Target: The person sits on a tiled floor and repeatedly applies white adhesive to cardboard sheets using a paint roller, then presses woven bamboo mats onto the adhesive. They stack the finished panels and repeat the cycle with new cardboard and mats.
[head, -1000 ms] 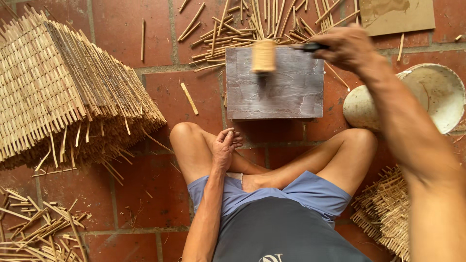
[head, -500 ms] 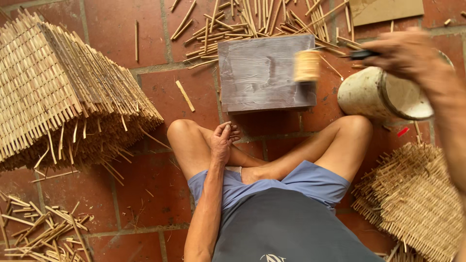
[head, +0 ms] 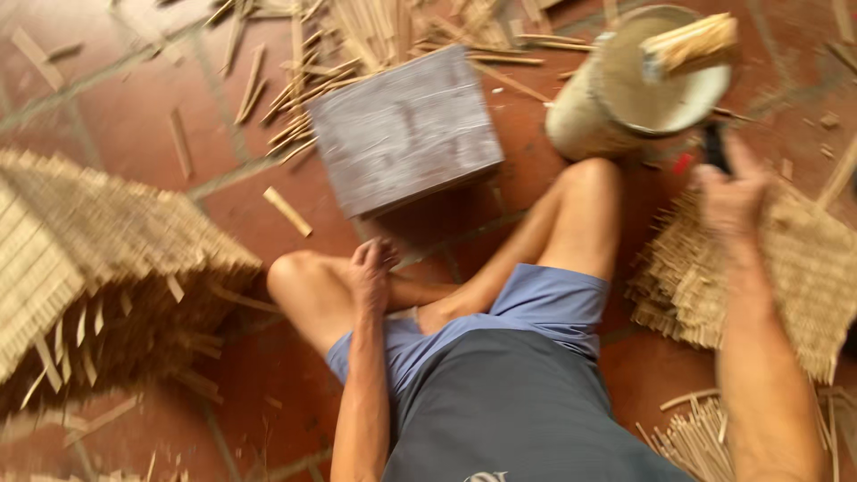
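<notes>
I sit cross-legged on a red tiled floor. My right hand (head: 734, 192) grips the dark handle of a brush (head: 692, 45). The brush's pale bristle head hangs over the mouth of a white bucket (head: 576, 116) that stands just beyond my right knee. My left hand (head: 370, 272) rests on my left shin with nothing in it, its fingers loosely spread. A grey wooden block (head: 406, 129) lies on the floor in front of my legs, to the left of the bucket.
A large woven bamboo piece (head: 89, 268) lies at the left, with loose ends sticking out. Another woven mat (head: 803, 268) lies under my right forearm. Bamboo strips (head: 357, 36) are heaped behind the block, and more sticks (head: 705, 437) lie at the lower right.
My right hand has carried the brush from above the grey block rightward to over the bucket. My left hand has stayed on my shin. The view has swung and blurred.
</notes>
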A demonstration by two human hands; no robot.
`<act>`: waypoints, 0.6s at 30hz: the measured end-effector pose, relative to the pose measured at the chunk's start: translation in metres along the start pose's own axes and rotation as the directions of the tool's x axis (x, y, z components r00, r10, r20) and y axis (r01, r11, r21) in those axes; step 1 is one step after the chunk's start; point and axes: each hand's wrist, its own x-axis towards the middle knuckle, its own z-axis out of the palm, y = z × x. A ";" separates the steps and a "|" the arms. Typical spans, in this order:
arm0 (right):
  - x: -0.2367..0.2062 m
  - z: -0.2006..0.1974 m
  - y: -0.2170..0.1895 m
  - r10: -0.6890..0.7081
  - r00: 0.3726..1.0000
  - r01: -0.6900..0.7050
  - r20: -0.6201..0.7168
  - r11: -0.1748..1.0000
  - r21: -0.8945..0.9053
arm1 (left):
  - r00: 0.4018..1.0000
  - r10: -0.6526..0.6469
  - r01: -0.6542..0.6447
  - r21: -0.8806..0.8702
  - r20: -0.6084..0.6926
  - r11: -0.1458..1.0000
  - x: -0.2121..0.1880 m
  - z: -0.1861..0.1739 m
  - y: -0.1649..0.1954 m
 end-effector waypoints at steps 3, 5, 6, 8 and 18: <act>-0.031 0.019 -0.006 -0.227 0.970 0.193 -0.089 0.939 -0.285 | 0.998 0.029 -0.027 -0.044 0.057 0.999 -0.010 0.003 -0.002; -0.050 0.030 -0.011 -0.192 0.974 0.113 -0.118 0.870 -0.480 | 0.996 0.040 -0.035 -0.062 0.078 0.997 -0.017 0.003 -0.004; -0.060 0.033 -0.013 -0.203 0.971 0.121 -0.129 0.877 -0.466 | 0.995 0.041 -0.036 -0.062 0.087 0.997 -0.020 0.002 -0.006; -0.083 0.034 -0.014 -0.205 0.970 0.120 -0.128 0.869 -0.480 | 0.993 0.028 -0.022 -0.061 0.111 0.998 -0.029 -0.001 -0.011; -0.213 -0.104 0.080 0.091 0.848 -0.285 -0.523 0.909 -0.304 | 0.993 -0.039 0.014 0.206 0.114 0.978 -0.055 0.007 -0.030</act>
